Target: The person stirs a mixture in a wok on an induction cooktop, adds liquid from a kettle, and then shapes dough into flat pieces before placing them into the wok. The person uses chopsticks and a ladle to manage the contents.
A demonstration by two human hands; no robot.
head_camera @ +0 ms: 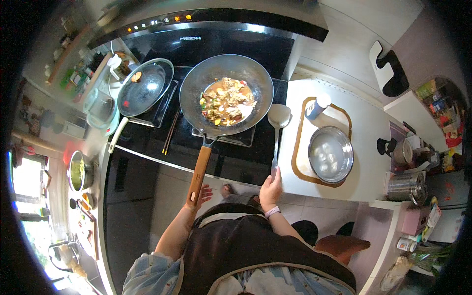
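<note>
A wok (190, 99) stands on the gas hob, with saucy chunks of food (228, 101) in its bottom. Its wooden handle (201, 169) points toward me. My left hand (205, 194) is under the end of that handle and partly hidden by it, fingers spread; no grip on it is visible. To the wok's right lies a metal spatula (279, 116), head on the dark hob glass and handle toward me. My right hand (271, 188), with a band on the wrist, has its fingers at the spatula's handle end, around it.
A lidded pan (145, 90) occupies the left burner, with chopsticks (171, 132) beside it. On the right counter, a wood-rimmed tray (295, 162) carries a metal bowl (330, 155) of cloudy liquid with pale lumps, and a blue-and-white container (318, 107). The range hood (221, 18) overhangs the back.
</note>
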